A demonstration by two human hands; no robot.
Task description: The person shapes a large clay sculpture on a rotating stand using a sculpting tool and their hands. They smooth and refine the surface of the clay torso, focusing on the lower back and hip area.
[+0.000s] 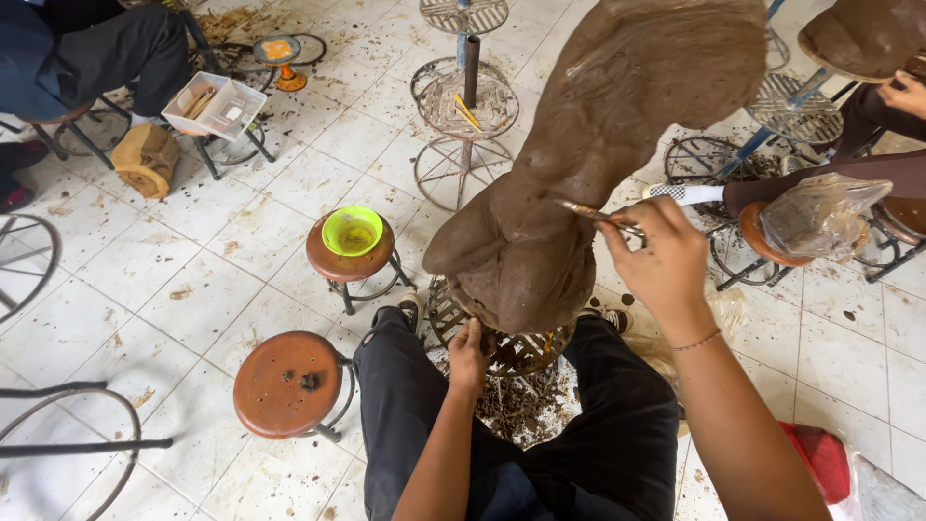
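A tall brown clay sculpture [588, 145] stands on a metal grid turntable [502, 352] between my knees. My right hand [666, 260] grips a thin sculpting tool [584, 209], whose tip touches the clay's right side at mid height. My left hand [469, 355] rests closed against the sculpture's base at the turntable's edge; whether it holds anything is hidden. My black trousers frame the stand on both sides.
A round stool [333, 259] carrying a lime-green bowl [352, 231] stands to the left, a bare stool [287, 382] nearer. An unloaded metal stand [465, 101] is behind. Other people sit top left [87, 48] and top right [897, 96]. Clay scraps litter the tiled floor.
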